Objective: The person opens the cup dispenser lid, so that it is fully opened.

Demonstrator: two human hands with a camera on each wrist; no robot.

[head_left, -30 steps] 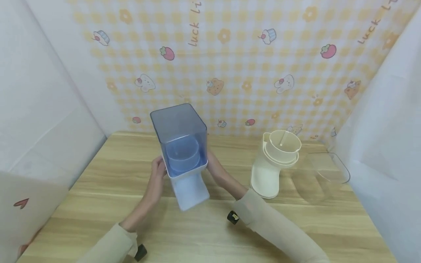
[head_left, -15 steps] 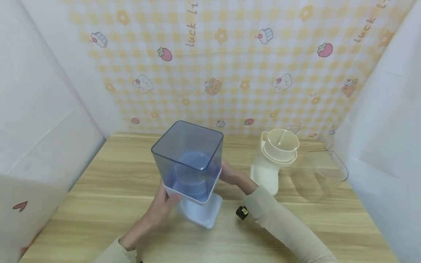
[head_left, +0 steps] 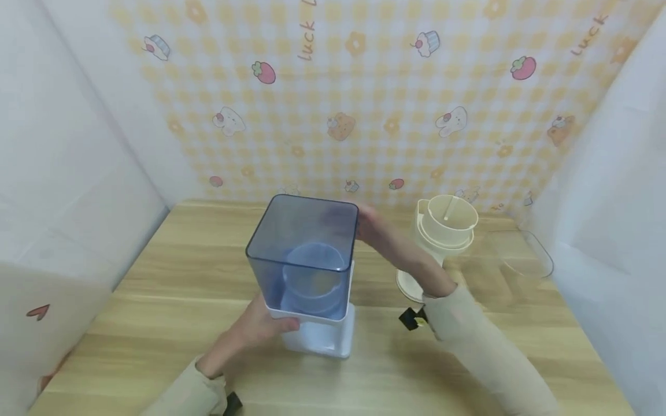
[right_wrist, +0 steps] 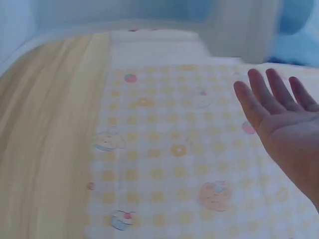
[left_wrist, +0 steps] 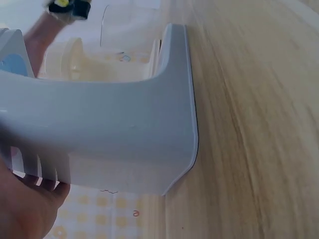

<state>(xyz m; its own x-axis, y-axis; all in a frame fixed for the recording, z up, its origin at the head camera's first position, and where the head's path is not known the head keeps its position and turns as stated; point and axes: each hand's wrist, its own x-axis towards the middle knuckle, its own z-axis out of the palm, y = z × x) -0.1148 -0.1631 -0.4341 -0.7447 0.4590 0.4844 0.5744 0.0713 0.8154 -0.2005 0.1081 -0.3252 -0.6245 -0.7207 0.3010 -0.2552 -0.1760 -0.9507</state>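
A dispenser with a see-through blue-grey square bin on a white stand stands near the middle of the table, its foot at the wood in the left wrist view. My left hand holds it below the bin, thumb along the front white edge. In the left wrist view the fingers of this hand curl at the stand's column. At the bin's far right side is my right hand, partly behind the bin. The right wrist view shows its fingers straight and spread, just beside the white part.
A cream stand with a round open collar is to the right, partly behind the right forearm. Past it lies a clear container near the table's right edge. A checked backdrop rises behind the wooden table.
The tilted dispenser has come upright, its bin turning mouth up and its foot lowering to the table. My left thumb has come onto the front edge; my right hand has moved up and back.
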